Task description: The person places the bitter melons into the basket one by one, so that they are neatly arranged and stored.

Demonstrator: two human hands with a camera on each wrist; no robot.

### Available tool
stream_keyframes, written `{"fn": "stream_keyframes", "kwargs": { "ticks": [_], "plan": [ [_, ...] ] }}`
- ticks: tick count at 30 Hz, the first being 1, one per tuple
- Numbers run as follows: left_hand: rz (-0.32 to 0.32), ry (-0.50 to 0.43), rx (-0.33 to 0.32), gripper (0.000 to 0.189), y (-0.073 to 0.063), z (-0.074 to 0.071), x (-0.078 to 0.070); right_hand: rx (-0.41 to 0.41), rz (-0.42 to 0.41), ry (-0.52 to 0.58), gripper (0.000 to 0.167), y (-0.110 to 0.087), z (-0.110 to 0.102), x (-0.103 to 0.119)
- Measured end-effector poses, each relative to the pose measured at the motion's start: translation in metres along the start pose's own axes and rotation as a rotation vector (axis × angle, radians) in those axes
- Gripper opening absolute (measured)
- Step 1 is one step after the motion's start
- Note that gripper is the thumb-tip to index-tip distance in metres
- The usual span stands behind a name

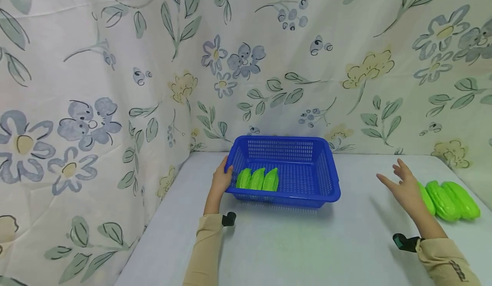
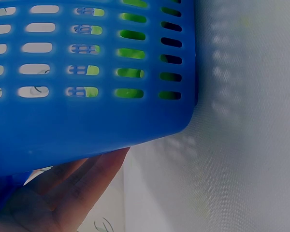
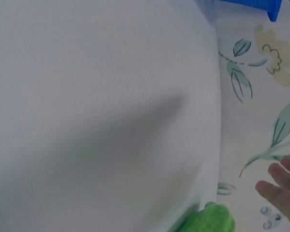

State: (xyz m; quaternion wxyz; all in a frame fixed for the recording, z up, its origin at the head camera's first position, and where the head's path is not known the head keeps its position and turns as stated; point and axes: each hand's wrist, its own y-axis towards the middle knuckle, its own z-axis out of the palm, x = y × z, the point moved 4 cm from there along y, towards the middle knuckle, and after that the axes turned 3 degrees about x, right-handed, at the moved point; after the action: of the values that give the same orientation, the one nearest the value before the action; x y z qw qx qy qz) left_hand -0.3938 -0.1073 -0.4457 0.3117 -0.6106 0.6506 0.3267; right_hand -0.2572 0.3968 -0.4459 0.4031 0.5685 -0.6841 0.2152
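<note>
A blue plastic basket with slotted walls stands on the white table. Three bright green, ridged gourd-like vegetables lie side by side at its left end. My left hand grips the basket's left rim; in the left wrist view its fingers reach along under the rim. My right hand is raised over the table with fingers spread, holding nothing. Just right of it lie more green gourd-like vegetables, one partly hidden behind the hand. The right wrist view shows one gourd's end near the bottom.
A floral curtain hangs behind the table and down its left side. The white table top stretches in front of the basket and between it and the gourds at the right. Dark wrist cameras sit at both cuffs.
</note>
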Motion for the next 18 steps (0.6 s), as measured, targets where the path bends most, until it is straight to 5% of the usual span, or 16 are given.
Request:
{"fn": "stream_keyframes", "kwargs": {
  "ticks": [18],
  "plan": [
    [0.002,-0.019,0.004,0.054,0.001,0.0,0.003,-0.02,0.07,-0.131,0.087,-0.011,-0.035,-0.032]
  ]
}}
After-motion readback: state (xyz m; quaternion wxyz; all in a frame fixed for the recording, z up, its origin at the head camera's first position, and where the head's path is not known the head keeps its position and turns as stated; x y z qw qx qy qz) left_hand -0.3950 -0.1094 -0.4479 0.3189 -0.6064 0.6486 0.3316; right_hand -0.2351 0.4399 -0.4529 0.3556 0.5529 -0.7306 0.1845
